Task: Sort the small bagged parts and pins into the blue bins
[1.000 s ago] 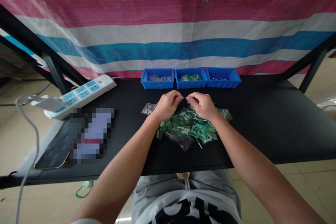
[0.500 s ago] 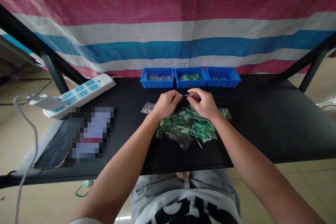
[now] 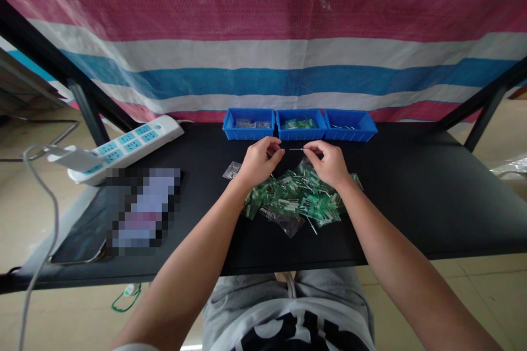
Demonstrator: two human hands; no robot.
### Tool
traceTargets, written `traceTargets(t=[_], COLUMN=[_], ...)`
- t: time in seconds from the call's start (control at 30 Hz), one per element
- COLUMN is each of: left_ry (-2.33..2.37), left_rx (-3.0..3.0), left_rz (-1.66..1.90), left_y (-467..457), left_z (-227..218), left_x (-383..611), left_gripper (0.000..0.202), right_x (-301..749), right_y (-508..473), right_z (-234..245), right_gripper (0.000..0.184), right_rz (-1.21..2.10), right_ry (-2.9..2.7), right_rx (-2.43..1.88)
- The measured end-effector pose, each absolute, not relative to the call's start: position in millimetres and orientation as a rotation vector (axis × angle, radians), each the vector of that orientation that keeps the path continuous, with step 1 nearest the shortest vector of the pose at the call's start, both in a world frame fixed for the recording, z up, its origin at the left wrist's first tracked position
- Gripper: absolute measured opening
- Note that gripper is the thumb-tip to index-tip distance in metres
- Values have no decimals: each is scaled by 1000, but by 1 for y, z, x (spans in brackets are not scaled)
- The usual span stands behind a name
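Note:
My left hand (image 3: 258,162) and my right hand (image 3: 329,163) hover over a heap of small green packets and thin metal pins (image 3: 298,200) on the black table (image 3: 411,186). The right hand's fingers pinch a thin metal pin (image 3: 297,149) that points left towards the other hand. The left hand's fingers are curled shut in a pinch; what they hold is too small to make out. The two hands are a little apart.
Three blue bins stand at the table's back: left (image 3: 248,123), middle (image 3: 300,124), right (image 3: 349,125), each holding small parts. A small clear bag (image 3: 231,170) lies left of the heap. A white power strip (image 3: 123,148) and a blurred flat object (image 3: 140,211) lie at the left.
The hands, joined at the fingertips a second ago, have drawn apart. The right hand now holds the pin clear of the left hand.

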State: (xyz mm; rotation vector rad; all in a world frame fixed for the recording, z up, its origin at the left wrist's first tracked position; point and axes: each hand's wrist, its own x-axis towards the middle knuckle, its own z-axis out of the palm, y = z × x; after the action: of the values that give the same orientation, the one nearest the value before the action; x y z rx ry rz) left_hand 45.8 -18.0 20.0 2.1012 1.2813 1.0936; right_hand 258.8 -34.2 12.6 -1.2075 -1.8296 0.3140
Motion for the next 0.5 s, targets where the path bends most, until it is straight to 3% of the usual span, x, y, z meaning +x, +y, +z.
traceTargets(t=[0.33, 0.5], left_ry=[1351, 1361], left_rx=[2163, 2179], left_rz=[1052, 1002], left_y=[-12, -14], left_z=[14, 19], left_x=[39, 39], left_gripper=[25, 24], right_x=[328, 344], right_y=[15, 22], right_z=[22, 36], right_gripper=[18, 34], right_rz=[-143, -135], right_ry=[-1416, -1403], right_rx=[-1727, -1855])
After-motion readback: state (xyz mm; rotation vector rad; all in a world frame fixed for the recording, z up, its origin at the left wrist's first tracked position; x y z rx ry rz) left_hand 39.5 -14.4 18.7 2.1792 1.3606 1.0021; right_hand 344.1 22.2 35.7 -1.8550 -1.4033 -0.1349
